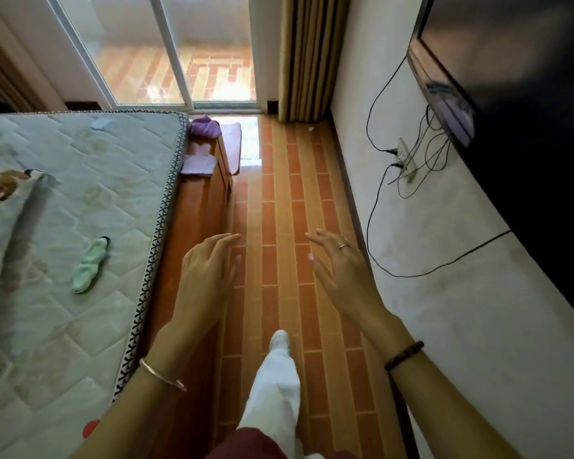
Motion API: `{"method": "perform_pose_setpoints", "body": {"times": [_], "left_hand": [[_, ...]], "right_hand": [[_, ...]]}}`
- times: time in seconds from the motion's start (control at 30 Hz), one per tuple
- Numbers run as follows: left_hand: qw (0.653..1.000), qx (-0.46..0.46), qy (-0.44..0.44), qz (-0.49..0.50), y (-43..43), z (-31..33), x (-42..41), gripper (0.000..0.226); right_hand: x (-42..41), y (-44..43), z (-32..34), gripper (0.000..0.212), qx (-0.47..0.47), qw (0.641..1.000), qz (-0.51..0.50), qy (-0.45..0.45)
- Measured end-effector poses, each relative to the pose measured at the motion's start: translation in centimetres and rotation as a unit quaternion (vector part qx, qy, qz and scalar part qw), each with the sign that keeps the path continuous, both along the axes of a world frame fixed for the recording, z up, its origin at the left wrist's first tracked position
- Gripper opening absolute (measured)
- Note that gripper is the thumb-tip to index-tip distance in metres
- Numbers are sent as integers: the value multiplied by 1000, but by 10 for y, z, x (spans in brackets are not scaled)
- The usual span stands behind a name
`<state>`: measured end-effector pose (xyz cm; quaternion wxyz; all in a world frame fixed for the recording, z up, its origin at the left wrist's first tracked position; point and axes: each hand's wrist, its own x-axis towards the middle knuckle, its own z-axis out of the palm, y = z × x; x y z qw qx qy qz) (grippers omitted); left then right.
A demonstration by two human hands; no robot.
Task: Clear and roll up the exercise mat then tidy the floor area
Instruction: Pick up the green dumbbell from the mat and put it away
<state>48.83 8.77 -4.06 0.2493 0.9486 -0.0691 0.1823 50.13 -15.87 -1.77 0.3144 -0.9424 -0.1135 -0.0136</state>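
Both hands are empty, fingers loosely spread: the left hand (206, 270) and right hand (338, 270) held out over the floor (279, 193). No mat shows ahead of, below or beside them, so its long axis and heading cannot be told. The step looks like walking to find it; next comes locating it.

I see a glossy tiled floor (279, 193) — it mirrors the daylight. The mattress (96, 177) is quilted cloth with a woven edge band, the frame (203, 210) varnished wood. The wall (444, 309) looks matt and smudged, the TV (511, 94) glossy black, the curtain (305, 61) ribbed cloth.
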Motion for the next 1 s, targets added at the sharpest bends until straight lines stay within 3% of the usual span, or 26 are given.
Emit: {"method": "perform_pose_setpoints", "body": {"times": [0.27,0.6,1.0], "left_hand": [[999,-35,-11,27,4,-5,153,35],[999,-16,-20,21,17,5,318,34],[995,-29,-16,94,17,-3,522,35]], "right_hand": [[167,9,11,38,-10,1000,18,-7],[331,19,9,39,-4,1000,14,-5],[567,31,0,39,-2,997,71,-23]]}}
